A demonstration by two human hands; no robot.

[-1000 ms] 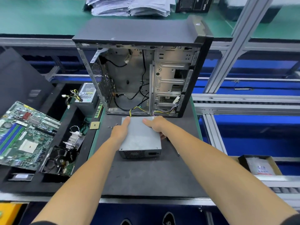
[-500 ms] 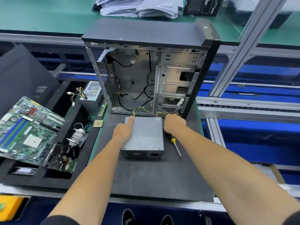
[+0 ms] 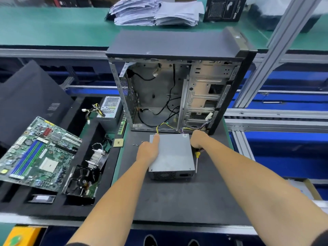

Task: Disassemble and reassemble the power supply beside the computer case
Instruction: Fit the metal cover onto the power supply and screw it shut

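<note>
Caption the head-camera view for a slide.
Both hands, left hand and right hand, on a grey power supply before an open computer case, screwdriver alongside.

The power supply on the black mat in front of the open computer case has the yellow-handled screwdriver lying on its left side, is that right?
Not quite. The head view shows the screwdriver lying on the right side of the power supply, just below the right hand. The rest holds: the power supply sits on the black mat in front of the open computer case.
</note>
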